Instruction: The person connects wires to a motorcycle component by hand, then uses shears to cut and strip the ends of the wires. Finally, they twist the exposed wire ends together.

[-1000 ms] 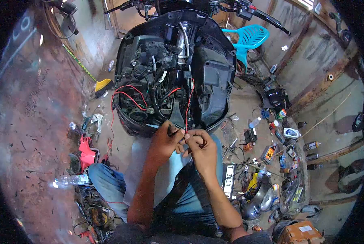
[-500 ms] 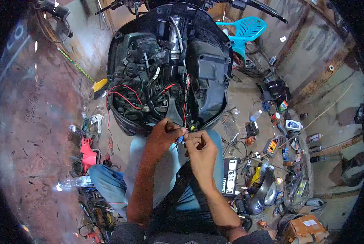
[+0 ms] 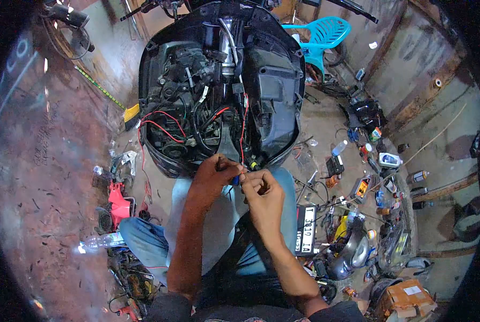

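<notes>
Both hands meet just below the open black motorcycle body (image 3: pixel 272 102), over the person's knees. My left hand (image 3: pixel 214 177) pinches a small blue piece (image 3: pixel 236 181) at the lower end of a red wire (image 3: pixel 243 129). Close beside it, my right hand (image 3: pixel 261 188) has thumb and index finger pressed together at the same spot; the tiny part between them is too small to name. Another red wire (image 3: pixel 165 114) loops over the engine parts on the left and hangs down outside the body.
A turquoise chair (image 3: pixel 328 35) stands behind at the right. Bottles, tools and a licence plate (image 3: pixel 306 229) lie on the floor to the right, with a cardboard box (image 3: pixel 409 300). At left are a plastic bottle (image 3: pixel 103 241), a red part (image 3: pixel 118 203) and a yellow broom (image 3: pixel 131 112).
The view has shifted slightly. Both hands remain together at the wire end, and the fingers of the right hand have moved a little.
</notes>
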`<state>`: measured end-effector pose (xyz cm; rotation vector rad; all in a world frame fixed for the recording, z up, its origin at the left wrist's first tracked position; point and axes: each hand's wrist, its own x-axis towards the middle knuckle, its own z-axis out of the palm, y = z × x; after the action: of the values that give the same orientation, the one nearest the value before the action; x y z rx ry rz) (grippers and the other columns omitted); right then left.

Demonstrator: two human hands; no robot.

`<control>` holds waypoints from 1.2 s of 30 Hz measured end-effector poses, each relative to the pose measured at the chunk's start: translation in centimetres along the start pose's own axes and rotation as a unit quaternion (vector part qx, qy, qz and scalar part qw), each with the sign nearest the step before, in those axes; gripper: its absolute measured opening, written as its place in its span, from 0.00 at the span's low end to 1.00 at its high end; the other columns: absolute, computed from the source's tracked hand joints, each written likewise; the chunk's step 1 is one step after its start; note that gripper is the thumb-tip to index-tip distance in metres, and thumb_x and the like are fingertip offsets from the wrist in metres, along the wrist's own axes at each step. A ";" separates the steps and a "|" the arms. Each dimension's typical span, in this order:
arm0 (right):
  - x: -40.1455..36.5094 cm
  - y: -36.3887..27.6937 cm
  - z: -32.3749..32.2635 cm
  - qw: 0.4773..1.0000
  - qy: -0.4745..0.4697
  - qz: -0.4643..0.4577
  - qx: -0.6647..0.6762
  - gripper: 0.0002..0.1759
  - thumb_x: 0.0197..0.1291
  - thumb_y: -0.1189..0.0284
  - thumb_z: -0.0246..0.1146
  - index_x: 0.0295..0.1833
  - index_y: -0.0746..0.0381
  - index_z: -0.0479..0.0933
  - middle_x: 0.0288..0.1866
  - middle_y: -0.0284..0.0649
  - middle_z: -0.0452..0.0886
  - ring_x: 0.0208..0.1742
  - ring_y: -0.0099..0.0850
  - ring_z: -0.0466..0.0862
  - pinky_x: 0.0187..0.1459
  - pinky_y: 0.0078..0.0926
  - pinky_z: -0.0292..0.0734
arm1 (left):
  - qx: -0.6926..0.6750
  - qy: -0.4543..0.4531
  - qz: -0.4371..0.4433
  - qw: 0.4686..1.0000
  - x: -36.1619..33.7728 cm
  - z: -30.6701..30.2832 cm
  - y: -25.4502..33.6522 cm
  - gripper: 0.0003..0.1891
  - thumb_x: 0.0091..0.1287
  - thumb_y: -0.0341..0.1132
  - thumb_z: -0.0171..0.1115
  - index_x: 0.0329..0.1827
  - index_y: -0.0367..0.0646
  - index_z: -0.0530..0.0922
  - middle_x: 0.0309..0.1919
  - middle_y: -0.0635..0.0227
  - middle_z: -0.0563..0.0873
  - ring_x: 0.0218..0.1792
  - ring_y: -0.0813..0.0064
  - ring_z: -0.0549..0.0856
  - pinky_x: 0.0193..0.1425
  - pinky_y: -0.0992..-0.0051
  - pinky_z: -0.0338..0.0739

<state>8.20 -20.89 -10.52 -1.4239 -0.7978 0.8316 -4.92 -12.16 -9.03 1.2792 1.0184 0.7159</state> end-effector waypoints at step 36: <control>0.7 -2.4 -0.7 0.974 0.051 -0.113 -0.189 0.11 0.63 0.71 0.72 0.46 0.66 0.89 0.40 0.49 0.88 0.34 0.43 0.89 0.39 0.38 0.81 | 0.034 -0.009 0.068 0.997 0.5 0.5 -1.0 0.19 0.70 0.39 0.74 0.32 0.43 0.69 0.40 0.62 0.91 0.40 0.80 0.84 0.49 0.71 0.80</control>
<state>9.22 -20.56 -8.10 -1.6546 -1.0566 0.4414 -4.38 -12.13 -10.08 1.4218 0.9561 0.7772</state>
